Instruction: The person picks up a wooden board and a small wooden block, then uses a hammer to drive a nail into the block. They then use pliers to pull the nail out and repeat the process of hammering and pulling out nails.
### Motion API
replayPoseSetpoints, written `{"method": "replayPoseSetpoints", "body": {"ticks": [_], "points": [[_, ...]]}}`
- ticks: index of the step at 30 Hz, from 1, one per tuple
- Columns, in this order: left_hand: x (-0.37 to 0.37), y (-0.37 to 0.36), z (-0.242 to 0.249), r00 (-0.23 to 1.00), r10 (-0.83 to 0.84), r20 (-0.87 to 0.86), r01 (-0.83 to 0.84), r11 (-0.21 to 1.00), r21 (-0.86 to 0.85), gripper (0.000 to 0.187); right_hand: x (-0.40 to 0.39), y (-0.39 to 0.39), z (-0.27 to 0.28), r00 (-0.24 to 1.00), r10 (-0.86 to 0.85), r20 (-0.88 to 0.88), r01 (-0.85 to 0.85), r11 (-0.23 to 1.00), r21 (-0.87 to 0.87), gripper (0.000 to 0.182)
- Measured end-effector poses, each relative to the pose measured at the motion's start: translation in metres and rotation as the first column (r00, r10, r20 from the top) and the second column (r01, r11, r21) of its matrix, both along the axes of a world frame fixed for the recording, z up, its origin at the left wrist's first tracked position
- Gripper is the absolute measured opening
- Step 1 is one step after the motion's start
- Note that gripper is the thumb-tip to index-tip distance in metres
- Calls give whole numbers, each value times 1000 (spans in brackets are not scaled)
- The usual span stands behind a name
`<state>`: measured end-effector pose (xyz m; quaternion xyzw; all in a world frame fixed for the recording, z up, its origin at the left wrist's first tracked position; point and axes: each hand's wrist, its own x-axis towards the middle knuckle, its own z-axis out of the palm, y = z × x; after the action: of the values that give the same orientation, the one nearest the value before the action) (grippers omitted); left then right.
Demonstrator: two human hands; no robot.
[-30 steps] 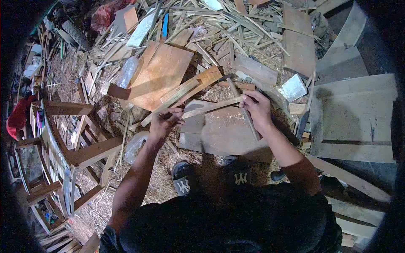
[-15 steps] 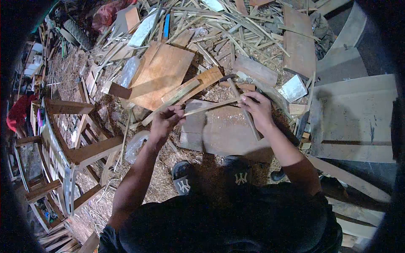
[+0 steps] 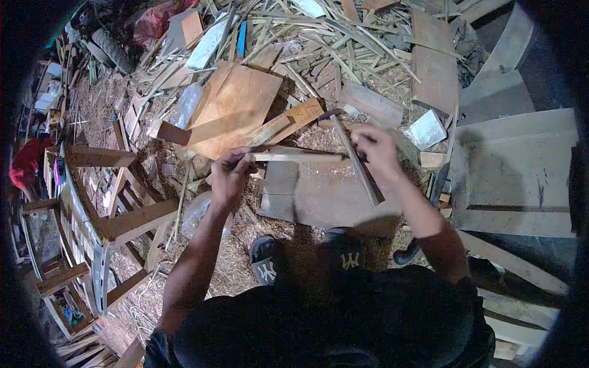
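Note:
My left hand [image 3: 229, 175] pinches one end of a pale wooden strip [image 3: 297, 157], which points level to the right above a flat wooden board [image 3: 325, 196] on the ground. Just past the strip's far end is my right hand [image 3: 377, 150], apart from it, with fingers curled together. Whatever those fingers hold, if anything, I cannot make out. Beside them a hammer [image 3: 359, 165] lies slantwise over the board, its dark head at the upper end and its wooden handle toward me.
Wood offcuts and thin strips [image 3: 362, 43] heap up at the back. A plywood sheet [image 3: 239, 101] lies left of centre. Wooden frames [image 3: 116, 214] stand on the left, a panelled wooden piece [image 3: 515, 168] on the right. A person in red [image 3: 27, 164] is at the far left.
My right hand has let go of the strip's right end and shifted slightly right and down. My left hand has moved a little left, and the strip now lies more level.

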<state>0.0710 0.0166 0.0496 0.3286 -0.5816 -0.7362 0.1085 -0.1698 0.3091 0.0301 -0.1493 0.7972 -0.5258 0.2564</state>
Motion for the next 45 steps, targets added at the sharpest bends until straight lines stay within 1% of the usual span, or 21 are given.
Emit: {"method": "replayPoseSetpoints", "body": {"ticks": [1, 2, 4, 6, 7, 8, 11, 15, 17, 18, 20, 24, 26, 29, 30, 33, 34, 36, 39, 41, 45], "points": [[0, -2, 0, 1000, -1, 1, 1, 1000, -1, 21, -21, -2, -3, 981, 43, -191, -33, 998, 55, 18], [0, -4, 1, 1000, -5, 30, 8, 996, -88, 20, -37, -5, 14, 918, 111, -381, -5, 963, 268, 30], [-3, -5, 7, 998, -8, 58, 18, 985, -174, 19, -88, -2, -7, 806, 201, -558, -18, 949, 316, 50], [-3, -3, 17, 972, -26, 232, 135, 875, -465, 19, -112, 2, -14, 749, 312, -584, -13, 889, 458, 58], [-2, -3, 15, 972, -25, 232, 134, 875, -465, 19, -122, 4, -17, 689, 424, -588, 4, 809, 587, 68], [-1, -4, 14, 981, -38, 188, 131, 848, -514, 19, -132, 6, -19, 788, 460, -410, -113, 762, 638, 79], [4, -8, 13, 989, -64, 135, 131, 798, -588, 19, -148, 12, -31, 840, 465, -279, -267, 802, 535, 86], [6, -13, 16, 968, -126, 218, 236, 754, -614, 20, -129, 8, -28, 849, 340, -403, -161, 895, 415, 89], [2, -15, 26, 948, -170, 269, 298, 771, -563, 21, -118, -5, 16, 896, 436, -86, -257, 665, 701, 85], [-1, -16, 29, 926, -211, 313, 352, 784, -512, 21, -121, 1, 5, 896, 435, -88, -255, 667, 700, 85], [-11, -20, 31, 921, -262, 289, 385, 736, -557, 22, -129, 18, -30, 959, 268, -93, -208, 888, 411, 75], [-38, -23, 53, 869, -415, 270, 489, 633, -600, 25, -95, 6, 7, 970, 134, -204, -46, 920, 390, 67], [-54, -23, 64, 838, -455, 299, 538, 604, -588, 26, -89, 6, 0, 958, 70, -279, -44, 994, 98, 58], [-79, -20, 73, 772, -521, 365, 632, 567, -529, 33, -57, -5, 31, 958, 47, -282, -47, 999, 8, 56], [-86, -17, 72, 792, -516, 326, 601, 569, -561, 36, -58, -1, 11, 956, 64, -285, -59, 998, 24, 73], [-100, -7, 71, 822, -523, 224, 539, 591, -600, 52, -12, -17, 36, 956, -30, -292, -8, 992, -129, 75], [-104, 3, 81, 823, -539, 177, 537, 641, -548, 57, 2, -24, 62, 997, 39, -73, -54, 976, -211, 77], [-108, 14, 83, 815, -575, 80, 552, 725, -413, 74, 10, -26, 57, 994, 90, -66, -102, 969, -225, 77], [-104, 31, 101, 806, -592, 15, 547, 734, -403, 78, 18, -30, 40, 985, 134, -108, -162, 935, -314, 79], [-103, 36, 100, 817, -577, -25, 513, 745, -427, 75, 23, -36, 54, 966, 227, -124, -249, 947, -202, 80], [-99, 33, 101, 867, -492, -77, 455, 847, -276, 62, 25, -41, 57, 961, 273, 33, -252, 921, -297, 81]]}}
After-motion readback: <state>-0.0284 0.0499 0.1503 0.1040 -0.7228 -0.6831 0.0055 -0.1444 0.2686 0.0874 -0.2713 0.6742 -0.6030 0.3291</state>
